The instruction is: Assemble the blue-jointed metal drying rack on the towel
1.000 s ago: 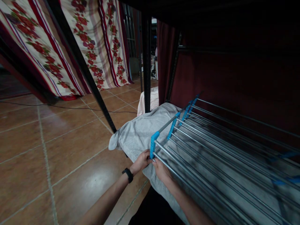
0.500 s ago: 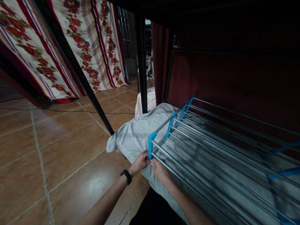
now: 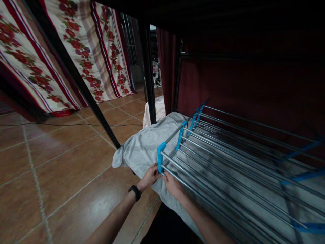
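A rack of grey metal tubes [image 3: 218,142] joined by blue plastic connectors [image 3: 160,156] lies on a grey blanket [image 3: 149,140]. At the rack's near left corner, my left hand [image 3: 150,176] wears a black wristband and has its fingers closed around the bottom of the blue corner connector. Just to the right, my right hand [image 3: 172,184] pinches the end of a metal tube at the same connector. The exact contact of the fingertips is partly hidden beneath the corner.
Black metal posts [image 3: 149,78] frame the blanket-covered surface, with a dark shelf overhead. Behind stands a dark red curtain [image 3: 198,81]. A floral cloth [image 3: 86,51] hangs at the left over a brown tiled floor [image 3: 76,159]. A thin black cable [image 3: 76,124] crosses the floor.
The view has shifted slightly, so the scene sits a little further left. Both hands stay at the same corner connector, with no clear change in grip.
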`<state>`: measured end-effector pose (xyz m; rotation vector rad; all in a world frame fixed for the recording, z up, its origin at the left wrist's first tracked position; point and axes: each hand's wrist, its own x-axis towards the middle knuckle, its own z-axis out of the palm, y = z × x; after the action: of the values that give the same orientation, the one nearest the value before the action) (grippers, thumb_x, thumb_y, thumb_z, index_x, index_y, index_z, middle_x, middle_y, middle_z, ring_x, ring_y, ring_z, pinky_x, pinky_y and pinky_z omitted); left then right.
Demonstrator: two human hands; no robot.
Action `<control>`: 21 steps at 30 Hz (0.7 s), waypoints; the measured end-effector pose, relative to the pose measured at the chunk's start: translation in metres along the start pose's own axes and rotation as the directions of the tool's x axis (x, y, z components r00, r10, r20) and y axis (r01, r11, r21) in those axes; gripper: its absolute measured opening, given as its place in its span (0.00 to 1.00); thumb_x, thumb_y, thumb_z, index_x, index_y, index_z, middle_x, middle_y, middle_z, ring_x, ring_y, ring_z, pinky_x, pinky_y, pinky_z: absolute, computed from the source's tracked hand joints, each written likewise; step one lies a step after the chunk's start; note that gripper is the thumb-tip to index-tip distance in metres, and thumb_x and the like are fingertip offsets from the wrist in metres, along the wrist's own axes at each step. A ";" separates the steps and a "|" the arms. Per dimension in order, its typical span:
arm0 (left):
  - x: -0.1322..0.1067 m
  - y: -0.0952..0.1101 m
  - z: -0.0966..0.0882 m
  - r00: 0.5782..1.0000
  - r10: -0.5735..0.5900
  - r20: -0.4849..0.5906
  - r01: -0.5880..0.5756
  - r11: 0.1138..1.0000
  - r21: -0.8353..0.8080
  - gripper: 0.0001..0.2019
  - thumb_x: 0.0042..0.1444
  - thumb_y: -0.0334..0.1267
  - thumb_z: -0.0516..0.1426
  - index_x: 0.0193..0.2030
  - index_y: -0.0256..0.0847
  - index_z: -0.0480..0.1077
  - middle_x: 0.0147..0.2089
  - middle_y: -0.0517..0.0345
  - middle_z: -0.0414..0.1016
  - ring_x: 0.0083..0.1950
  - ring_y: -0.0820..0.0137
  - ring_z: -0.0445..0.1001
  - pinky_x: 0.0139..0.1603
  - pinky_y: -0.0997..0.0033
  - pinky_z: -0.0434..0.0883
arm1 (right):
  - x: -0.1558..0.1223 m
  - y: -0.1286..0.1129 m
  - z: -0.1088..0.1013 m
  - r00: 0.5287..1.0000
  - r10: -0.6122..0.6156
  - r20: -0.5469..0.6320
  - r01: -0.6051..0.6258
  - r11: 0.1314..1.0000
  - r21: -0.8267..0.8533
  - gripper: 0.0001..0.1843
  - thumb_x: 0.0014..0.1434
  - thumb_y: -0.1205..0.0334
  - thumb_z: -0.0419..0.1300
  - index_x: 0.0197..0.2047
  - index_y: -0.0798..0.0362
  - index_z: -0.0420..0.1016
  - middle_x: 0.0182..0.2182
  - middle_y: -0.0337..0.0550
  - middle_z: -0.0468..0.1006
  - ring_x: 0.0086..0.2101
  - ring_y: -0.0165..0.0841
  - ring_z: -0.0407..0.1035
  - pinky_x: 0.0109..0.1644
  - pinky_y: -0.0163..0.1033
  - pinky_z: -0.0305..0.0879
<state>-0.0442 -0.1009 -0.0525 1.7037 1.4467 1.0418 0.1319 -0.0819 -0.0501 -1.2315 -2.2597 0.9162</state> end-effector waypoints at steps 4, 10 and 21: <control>0.000 0.006 0.000 1.000 0.004 -0.005 -0.004 1.000 -0.010 0.13 0.58 0.47 0.60 0.30 0.38 0.70 0.38 0.57 0.66 0.39 0.68 0.67 0.41 0.70 0.66 | 0.001 0.006 0.007 0.999 -0.037 -0.020 0.038 0.999 0.034 0.15 0.66 0.64 0.53 0.52 0.48 0.76 0.46 0.48 0.81 0.46 0.41 0.75 0.49 0.41 0.66; 0.000 0.005 0.001 1.000 -0.011 -0.013 0.011 0.999 -0.033 0.15 0.57 0.48 0.61 0.29 0.37 0.71 0.36 0.58 0.67 0.36 0.70 0.66 0.37 0.71 0.64 | 0.001 0.010 0.010 0.998 -0.054 -0.031 0.055 0.997 0.047 0.15 0.65 0.66 0.52 0.50 0.49 0.76 0.44 0.48 0.82 0.44 0.42 0.75 0.48 0.43 0.66; 0.002 -0.009 0.005 0.999 -0.022 -0.047 0.021 1.000 -0.016 0.11 0.55 0.44 0.61 0.30 0.38 0.71 0.36 0.58 0.67 0.35 0.70 0.65 0.36 0.72 0.65 | 0.001 0.003 0.006 0.998 -0.041 -0.042 0.040 0.999 -0.027 0.14 0.67 0.66 0.53 0.51 0.51 0.77 0.44 0.48 0.83 0.43 0.40 0.77 0.46 0.40 0.68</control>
<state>-0.0440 -0.0971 -0.0620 1.6588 1.4800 1.0857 0.1290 -0.0817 -0.0567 -1.2009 -2.2618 0.8406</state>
